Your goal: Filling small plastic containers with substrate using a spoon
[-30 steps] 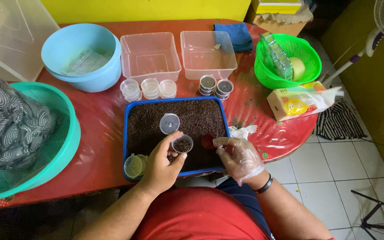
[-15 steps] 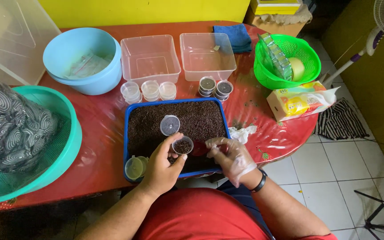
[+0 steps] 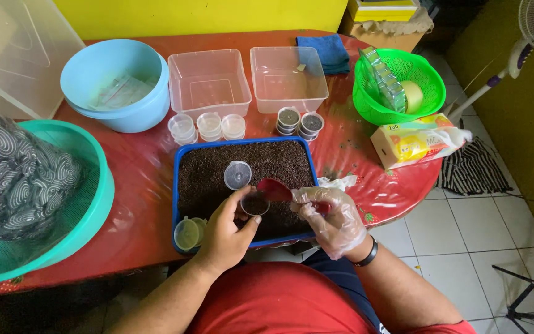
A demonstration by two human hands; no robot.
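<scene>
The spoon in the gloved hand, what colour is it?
Red; the spoon shows best in the head view, over the small cup.

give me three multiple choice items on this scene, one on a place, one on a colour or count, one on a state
1. Where does the blue tray of dark grains sit?
A. on the floor
B. on the red table in front of the person
C. inside the green basket

2. What colour is the spoon?
A. red
B. white
C. yellow

3. How is the small cup in the left hand?
A. lid snapped shut
B. lying upside down
C. lid hinged open

Answers: 1 B, the tray rests on the table by the hands. 2 A, the bowl of the spoon in the gloved right hand is red. 3 C, the round lid stands open behind the cup.
</scene>
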